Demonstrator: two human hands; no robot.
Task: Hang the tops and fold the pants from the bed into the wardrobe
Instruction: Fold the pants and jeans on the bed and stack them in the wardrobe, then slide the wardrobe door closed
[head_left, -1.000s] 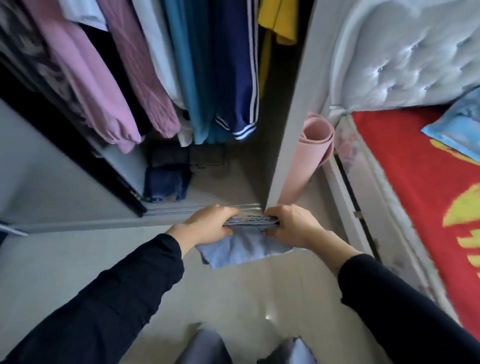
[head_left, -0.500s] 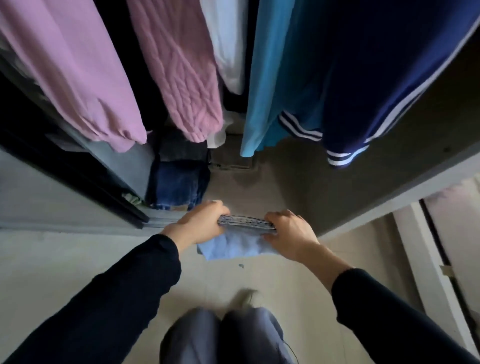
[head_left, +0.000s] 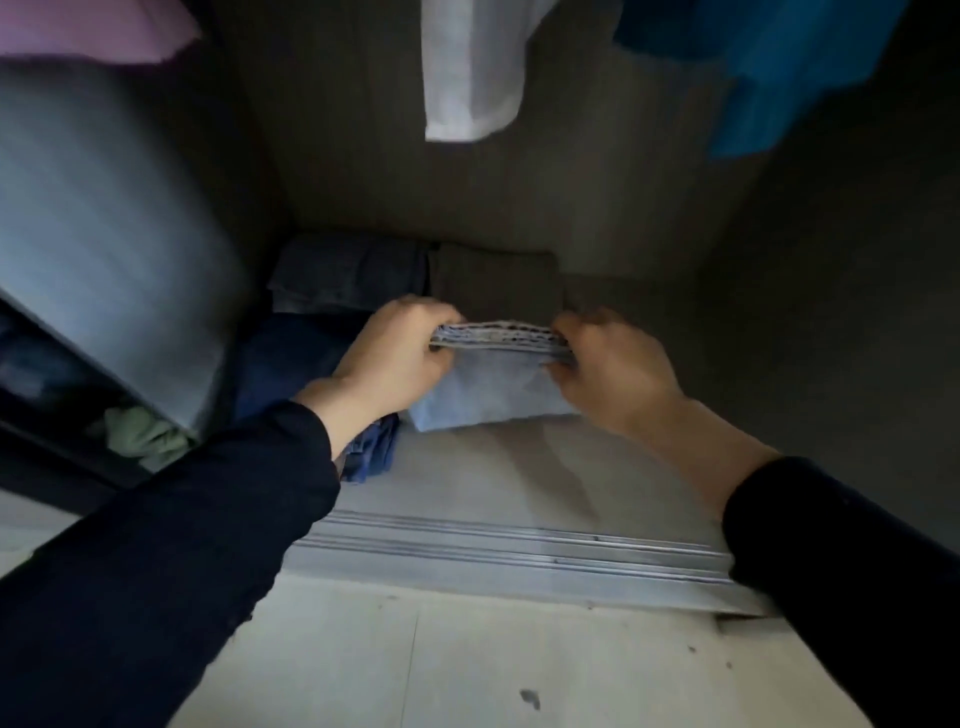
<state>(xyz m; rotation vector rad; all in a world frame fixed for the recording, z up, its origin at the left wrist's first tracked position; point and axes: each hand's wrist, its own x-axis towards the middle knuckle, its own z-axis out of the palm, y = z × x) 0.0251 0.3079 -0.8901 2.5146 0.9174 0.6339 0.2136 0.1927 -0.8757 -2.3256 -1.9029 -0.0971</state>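
Folded light-blue pants (head_left: 485, 389) hang just above the wardrobe floor (head_left: 545, 473), inside the open wardrobe. My left hand (head_left: 395, 364) grips the left end of the folded stack and my right hand (head_left: 608, 369) grips the right end. The layered folded edge faces up between my thumbs. Behind and to the left lie folded dark-blue jeans (head_left: 291, 364), grey-blue pants (head_left: 348, 273) and brown pants (head_left: 496, 283). Hanging tops show at the top edge: a pink top (head_left: 88, 28), a white top (head_left: 470, 67) and a teal top (head_left: 769, 67).
A metal sliding-door track (head_left: 519, 551) runs along the wardrobe's front edge. A grey inner panel (head_left: 104, 249) stands on the left, with a dark compartment holding a green cloth (head_left: 143, 436) below it. Pale floor tiles (head_left: 467, 665) lie in front.
I have leaned down and in toward the wardrobe. Both hands carried the folded pants forward from over the room floor, past the door track, to just above the wardrobe floor.
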